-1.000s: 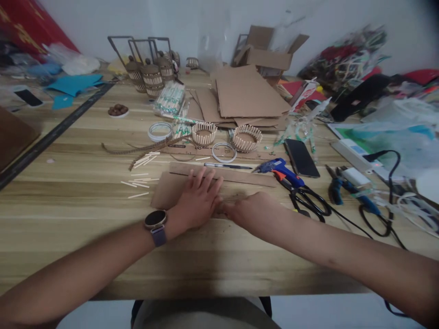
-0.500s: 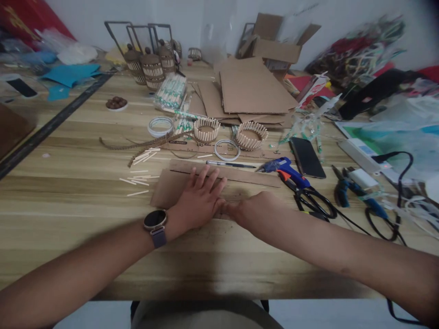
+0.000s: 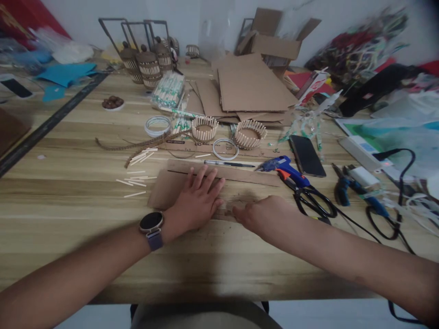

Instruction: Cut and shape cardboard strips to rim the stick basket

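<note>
My left hand (image 3: 197,198), a watch on its wrist, lies flat with fingers spread on a brown cardboard piece (image 3: 164,189) on the wooden table (image 3: 85,214). Just to its right, my right hand (image 3: 265,214) rests on the same cardboard's near edge, fingers curled down and pointing left; whether they hold anything is hidden. A long cardboard strip (image 3: 240,174) lies just behind the hands, with a pen (image 3: 228,163) beyond it.
A blue glue gun (image 3: 283,168), black scissors (image 3: 313,203), pliers (image 3: 343,189) and a phone (image 3: 306,155) lie to the right. Stick rings (image 3: 205,129), tape rolls (image 3: 157,125), loose sticks (image 3: 135,178) and stacked cardboard sheets (image 3: 254,87) sit behind. Cables trail at far right.
My right hand has slid a little to the right along the cardboard's near edge, away from the left hand. The left hand stays pressed flat.
</note>
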Demonstrator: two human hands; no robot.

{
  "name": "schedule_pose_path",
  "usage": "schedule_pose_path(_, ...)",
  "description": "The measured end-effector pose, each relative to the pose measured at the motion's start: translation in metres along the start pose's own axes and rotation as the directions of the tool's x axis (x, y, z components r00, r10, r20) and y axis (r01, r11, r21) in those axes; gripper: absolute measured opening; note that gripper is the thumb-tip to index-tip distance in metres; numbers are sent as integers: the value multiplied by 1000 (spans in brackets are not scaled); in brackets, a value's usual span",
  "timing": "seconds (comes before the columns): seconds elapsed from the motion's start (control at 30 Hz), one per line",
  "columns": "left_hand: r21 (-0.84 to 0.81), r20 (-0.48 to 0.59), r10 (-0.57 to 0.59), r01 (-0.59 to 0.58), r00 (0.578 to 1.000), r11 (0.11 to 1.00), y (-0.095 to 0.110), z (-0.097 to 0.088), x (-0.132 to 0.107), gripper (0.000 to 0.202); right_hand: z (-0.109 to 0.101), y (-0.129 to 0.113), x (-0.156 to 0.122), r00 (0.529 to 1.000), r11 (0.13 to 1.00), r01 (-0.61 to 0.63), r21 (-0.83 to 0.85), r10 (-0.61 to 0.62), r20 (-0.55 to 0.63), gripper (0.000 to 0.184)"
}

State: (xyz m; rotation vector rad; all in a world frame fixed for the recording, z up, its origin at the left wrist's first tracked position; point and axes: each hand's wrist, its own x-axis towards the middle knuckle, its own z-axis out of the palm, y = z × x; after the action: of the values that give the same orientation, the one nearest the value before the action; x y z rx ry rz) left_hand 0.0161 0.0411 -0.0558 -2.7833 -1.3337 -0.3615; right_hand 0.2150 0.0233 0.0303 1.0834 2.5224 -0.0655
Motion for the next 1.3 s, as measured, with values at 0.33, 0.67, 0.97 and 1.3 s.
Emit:
schedule_pose_path(0.33,23,4,-1,0,1000,1000,0,-1,0,50,0,2,-6,999,997,16,-75,-14,39,30)
schedule_pose_path(0.67,24,6,-6,6,1000,1000,1,-1,0,50,11,9,-9,999,995,31,-92,-33,-26,25)
schedule_pose_path(0.97,23,-21,-8,8,1000,1000,1,1,-1,49,10,11,-12,1000,994,27,-109,-26,3,21)
schedule_pose_path(1.3,3,-34,2,-2,999,1000,0,0,-1,49,7,13,-16,999,995,7,-103,-4,36,22)
